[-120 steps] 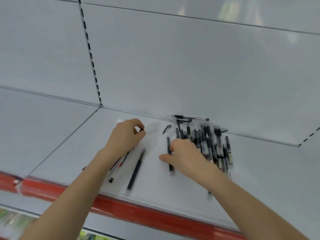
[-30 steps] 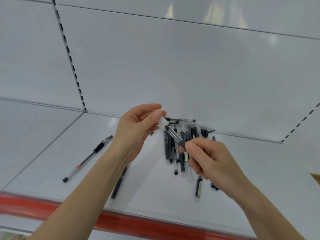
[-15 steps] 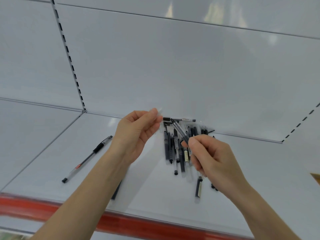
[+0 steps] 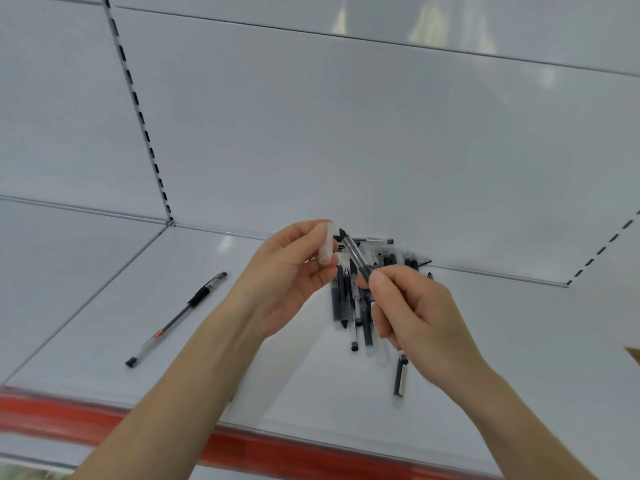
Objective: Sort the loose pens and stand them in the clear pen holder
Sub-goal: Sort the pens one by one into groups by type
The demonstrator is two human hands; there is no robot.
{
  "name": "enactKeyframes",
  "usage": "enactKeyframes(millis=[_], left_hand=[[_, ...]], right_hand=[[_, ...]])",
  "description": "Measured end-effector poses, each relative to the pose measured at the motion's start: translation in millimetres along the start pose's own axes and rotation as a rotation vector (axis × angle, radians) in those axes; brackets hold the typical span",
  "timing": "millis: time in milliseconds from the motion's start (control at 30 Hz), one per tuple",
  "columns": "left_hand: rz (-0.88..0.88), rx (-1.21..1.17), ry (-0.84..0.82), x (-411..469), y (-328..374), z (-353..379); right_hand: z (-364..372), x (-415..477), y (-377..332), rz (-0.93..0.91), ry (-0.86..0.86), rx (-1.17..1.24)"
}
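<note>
- The fingers (image 4: 309, 233) of the left hand (image 4: 287, 271) pinch a clear cap (image 4: 326, 246), held upright.
- The right hand (image 4: 412, 313) grips a dark pen (image 4: 354, 251), bare tip up, just beside the cap.
- Below the hands, the loose pens (image 4: 341, 299) lie heaped on the white shelf (image 4: 519, 341).
- A lone pen (image 4: 176, 318) lies well apart, left.

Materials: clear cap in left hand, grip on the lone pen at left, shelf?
Small translucent pen cap: milky, see-through, likely plastic. Black grip band on the lone clear pen: matte, probably rubber. White shelf: glossy reflections suggest painted metal, unconfirmed.
</note>
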State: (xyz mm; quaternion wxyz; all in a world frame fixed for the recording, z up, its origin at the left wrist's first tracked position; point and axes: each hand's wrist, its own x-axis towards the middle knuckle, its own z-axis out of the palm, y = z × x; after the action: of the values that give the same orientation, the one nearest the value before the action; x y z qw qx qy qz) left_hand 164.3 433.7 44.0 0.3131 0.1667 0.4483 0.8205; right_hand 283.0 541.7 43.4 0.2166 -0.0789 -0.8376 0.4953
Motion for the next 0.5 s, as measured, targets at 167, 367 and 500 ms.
enactKeyframes(millis=[167, 367, 500], left_hand=[[0.070, -0.064, 0.061, 4.2, -0.3, -6.7], [0.126, -0.060, 0.070, 5.2, -2.4, -7.8], [0.212, 0.033, 0.108, 3.1, -4.7, -7.5]], right_hand=[[1.8, -5.6, -0.1, -0.032, -0.015, -0.001], [6.1, -5.9, 1.7, -0.040, -0.056, -0.100], [6.4, -3.2, 4.3, 0.025, -0.054, -0.017]])
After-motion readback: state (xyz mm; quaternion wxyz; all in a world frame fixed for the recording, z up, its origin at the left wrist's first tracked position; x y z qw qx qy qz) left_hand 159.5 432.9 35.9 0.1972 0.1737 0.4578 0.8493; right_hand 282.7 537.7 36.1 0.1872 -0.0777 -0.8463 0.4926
